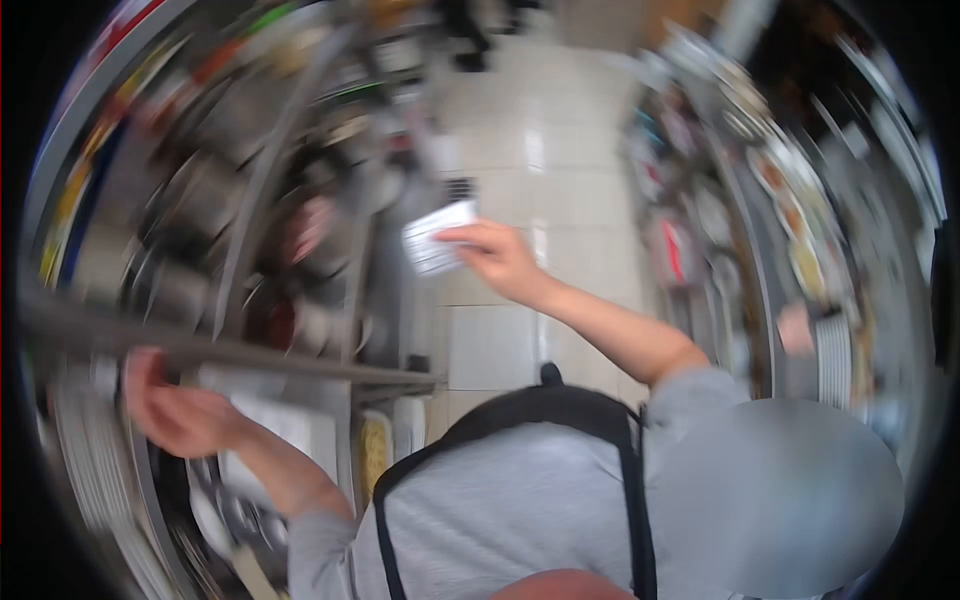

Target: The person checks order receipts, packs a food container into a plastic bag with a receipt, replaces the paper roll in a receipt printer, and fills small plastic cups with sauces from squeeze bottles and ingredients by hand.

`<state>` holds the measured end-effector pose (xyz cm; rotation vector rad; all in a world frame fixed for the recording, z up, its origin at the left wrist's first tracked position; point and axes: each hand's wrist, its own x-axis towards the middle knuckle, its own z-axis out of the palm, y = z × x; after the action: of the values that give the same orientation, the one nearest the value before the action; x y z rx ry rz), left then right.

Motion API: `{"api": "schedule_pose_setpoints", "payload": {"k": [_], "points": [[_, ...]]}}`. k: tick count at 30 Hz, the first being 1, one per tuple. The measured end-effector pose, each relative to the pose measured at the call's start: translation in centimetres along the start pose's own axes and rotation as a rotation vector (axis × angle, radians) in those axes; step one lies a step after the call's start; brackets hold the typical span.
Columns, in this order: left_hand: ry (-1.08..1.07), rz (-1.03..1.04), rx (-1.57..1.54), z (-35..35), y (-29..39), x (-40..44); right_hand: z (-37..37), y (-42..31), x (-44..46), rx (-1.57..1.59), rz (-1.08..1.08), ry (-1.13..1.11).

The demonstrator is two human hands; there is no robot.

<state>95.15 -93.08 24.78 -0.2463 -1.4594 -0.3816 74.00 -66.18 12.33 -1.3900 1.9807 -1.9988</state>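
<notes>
A white paper slip (440, 238) with lines of dark print is pinched between the thumb and fingers of my right hand (497, 262), held out over the aisle. My left hand (180, 410) is at the left, beside a grey metal shelf rail (290, 360). Motion smears its fingers, so whether it touches the rail or holds anything does not show. Below it stands a stack of white plates (90, 450).
Metal shelves on the left carry pots (195, 205). A tray of yellow food (375, 450) is near my left side. To the right, a counter holds stacked white plates (833, 360) and dishes of food (805, 260). A person's dark legs (465, 35) stand farther down the tiled floor (490, 345).
</notes>
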Motion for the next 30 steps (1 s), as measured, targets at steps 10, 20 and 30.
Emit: {"api": "schedule_pose_setpoints", "payload": {"k": [10,20,30], "points": [[-0.862,-1.256,-0.799,26.0,15.0,-19.3,-12.0,1.6,-10.3,-0.13,0.197,0.219],[-1.265,-1.35,-0.974,46.3,17.9,-26.4,-29.0,11.7,-18.9,0.247,0.701,0.606],[-0.868,-1.046,-0.416,53.3,6.3,-26.7,-31.4,21.5,2.3,0.278,0.457,0.132]]}}
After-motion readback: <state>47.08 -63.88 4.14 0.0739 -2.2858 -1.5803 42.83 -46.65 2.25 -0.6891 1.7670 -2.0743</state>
